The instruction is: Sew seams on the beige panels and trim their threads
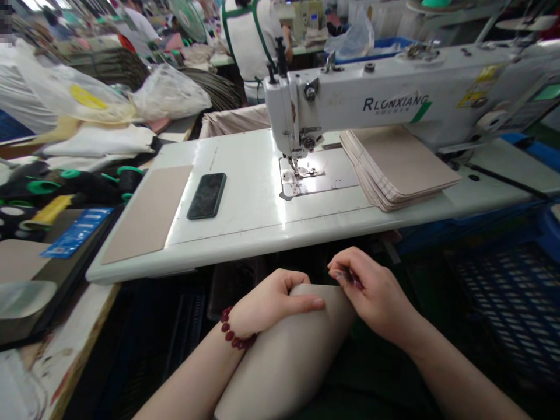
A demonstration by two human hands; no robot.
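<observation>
A beige sheet of material (289, 356), curved over my lap, hangs below the front edge of the sewing table. My left hand (280, 300) grips its upper edge, thumb on the near face and fingers folded behind. Around that wrist is a dark red beaded bracelet (231, 332). My right hand (371, 291) is closed at the sheet's upper right corner, with fingertips pinched together. Something small and dark reddish shows in its curled fingers, too hidden to name. Beyond both hands stands a white sewing machine (332, 96), its needle above the metal plate (332, 169).
On the sewing table (245, 227) lie a stack of beige panels (402, 157), a dark phone (207, 196) and a single flat panel (149, 210). Thread spools (79, 184) crowd the left side bench. A blue crate (507, 315) stands low right. A person (251, 44) is behind the machine.
</observation>
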